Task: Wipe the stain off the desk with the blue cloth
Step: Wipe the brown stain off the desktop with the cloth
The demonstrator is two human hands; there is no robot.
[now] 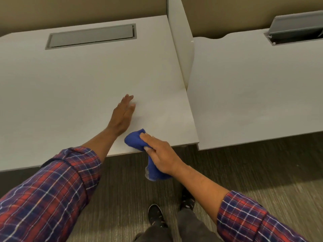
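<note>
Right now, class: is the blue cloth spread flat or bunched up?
Bunched up. The blue cloth is crumpled in the right hand, with one end hanging below the desk edge.

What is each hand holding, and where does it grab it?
The right hand grips the blue cloth around its bunched middle. The left hand holds nothing.

1 head-worn wide-angle view looks forward and steeply down, close over the near edge of the white worktop (pixel 73 81), taking in the carpeted floor (pixel 262 168) and the wearer's shoes (pixel 155 213).
</note>
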